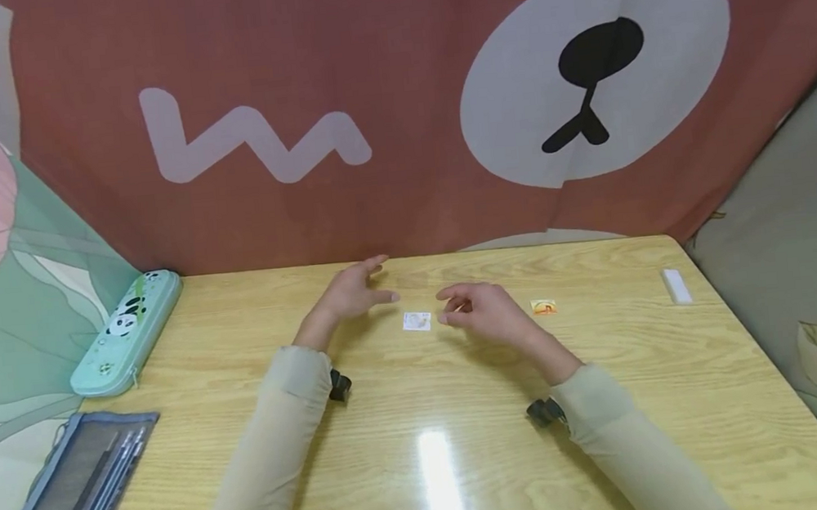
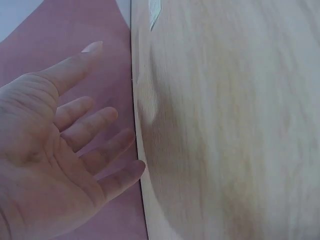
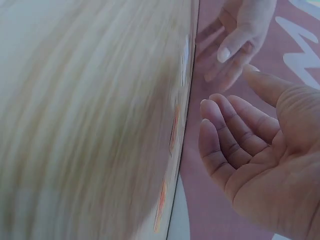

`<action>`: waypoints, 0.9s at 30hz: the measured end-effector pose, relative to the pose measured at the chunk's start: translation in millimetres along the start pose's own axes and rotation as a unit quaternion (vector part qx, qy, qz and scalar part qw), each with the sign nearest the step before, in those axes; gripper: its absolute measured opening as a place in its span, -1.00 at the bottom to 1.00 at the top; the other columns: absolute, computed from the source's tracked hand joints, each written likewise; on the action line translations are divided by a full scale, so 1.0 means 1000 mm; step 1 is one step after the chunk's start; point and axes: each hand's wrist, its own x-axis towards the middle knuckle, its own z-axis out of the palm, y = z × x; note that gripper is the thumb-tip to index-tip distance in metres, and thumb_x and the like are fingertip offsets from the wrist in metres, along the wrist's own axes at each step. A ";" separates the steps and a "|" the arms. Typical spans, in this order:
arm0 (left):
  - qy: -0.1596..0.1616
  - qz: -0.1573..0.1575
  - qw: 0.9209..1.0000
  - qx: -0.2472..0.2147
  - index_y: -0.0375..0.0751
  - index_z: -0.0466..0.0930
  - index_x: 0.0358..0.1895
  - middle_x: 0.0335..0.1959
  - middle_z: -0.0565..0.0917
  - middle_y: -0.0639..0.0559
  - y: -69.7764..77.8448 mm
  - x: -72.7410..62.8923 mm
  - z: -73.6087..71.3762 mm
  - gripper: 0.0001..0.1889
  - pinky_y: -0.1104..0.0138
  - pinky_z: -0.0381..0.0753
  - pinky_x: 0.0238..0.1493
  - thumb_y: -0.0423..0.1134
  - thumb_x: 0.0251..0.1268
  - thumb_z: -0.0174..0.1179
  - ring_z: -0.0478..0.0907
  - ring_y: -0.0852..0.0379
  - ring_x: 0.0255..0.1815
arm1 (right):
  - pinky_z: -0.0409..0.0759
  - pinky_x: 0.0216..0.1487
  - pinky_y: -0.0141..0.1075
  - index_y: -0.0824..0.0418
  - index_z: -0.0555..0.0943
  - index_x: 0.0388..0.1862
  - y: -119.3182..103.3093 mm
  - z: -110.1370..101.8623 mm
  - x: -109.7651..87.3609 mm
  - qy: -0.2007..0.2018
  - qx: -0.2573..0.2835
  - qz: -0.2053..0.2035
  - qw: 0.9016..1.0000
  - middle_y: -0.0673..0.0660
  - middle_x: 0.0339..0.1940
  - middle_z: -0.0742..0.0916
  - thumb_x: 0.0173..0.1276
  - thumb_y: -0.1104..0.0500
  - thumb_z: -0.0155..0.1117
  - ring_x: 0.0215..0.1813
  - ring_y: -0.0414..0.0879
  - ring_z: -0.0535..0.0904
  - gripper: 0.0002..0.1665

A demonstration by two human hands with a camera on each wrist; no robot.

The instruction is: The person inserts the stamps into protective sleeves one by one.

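Above the far part of the wooden table, my left hand [image 1: 349, 293] has its fingers spread and holds nothing. A small pale printed card [image 1: 417, 321] lies flat just right of its thumb. My right hand [image 1: 491, 311] hovers on the other side of that card, fingers loosely bent and the palm bare in the right wrist view. Farther right lies an orange-and-yellow card [image 1: 543, 307]. The right wrist view shows another orange card [image 3: 174, 130] on the table between the other two; my right hand mostly hides it in the head view.
A mint pencil case [image 1: 128, 331] with pandas sits at the table's left edge, above a mesh zip pouch [image 1: 70, 501] holding pencils. Near the right edge lies a white block [image 1: 676, 287]. A reddish-brown cloth [image 1: 418, 205] with a bear face hangs behind the table [image 1: 370, 472].
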 end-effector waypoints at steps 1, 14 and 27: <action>0.003 0.000 1.000 0.002 0.01 0.18 0.60 0.54 0.37 -0.13 0.000 0.002 0.001 -0.18 -0.09 0.38 0.48 -0.04 0.33 0.37 0.39 -0.20 0.48 | 0.70 -0.03 -0.13 0.17 0.66 0.23 -0.001 0.001 0.001 -0.005 -0.002 0.001 1.000 0.03 -0.14 0.82 0.41 0.06 0.37 -0.06 -0.06 0.74 -0.55; 0.005 -0.002 0.999 0.042 -0.05 0.36 0.51 0.47 0.47 -0.09 0.005 0.019 0.011 -0.27 0.00 0.48 0.40 -0.07 0.29 0.39 0.66 -0.06 0.07 | 0.66 -0.13 -0.25 0.12 0.73 0.11 -0.014 0.017 0.017 -0.032 -0.056 0.022 0.998 0.03 -0.19 0.82 0.35 0.09 0.41 -0.18 -0.15 0.70 -0.63; 0.011 -0.015 0.991 0.130 0.09 0.53 0.39 0.43 0.53 0.02 0.007 0.034 0.019 -0.41 -0.07 0.47 0.40 -0.01 0.29 0.39 0.41 -0.13 0.48 | 0.65 0.02 -0.18 0.18 0.71 0.11 -0.018 0.028 0.023 -0.053 -0.124 0.008 0.991 -0.05 -0.36 0.73 0.18 0.08 0.59 -0.23 -0.15 0.59 -0.48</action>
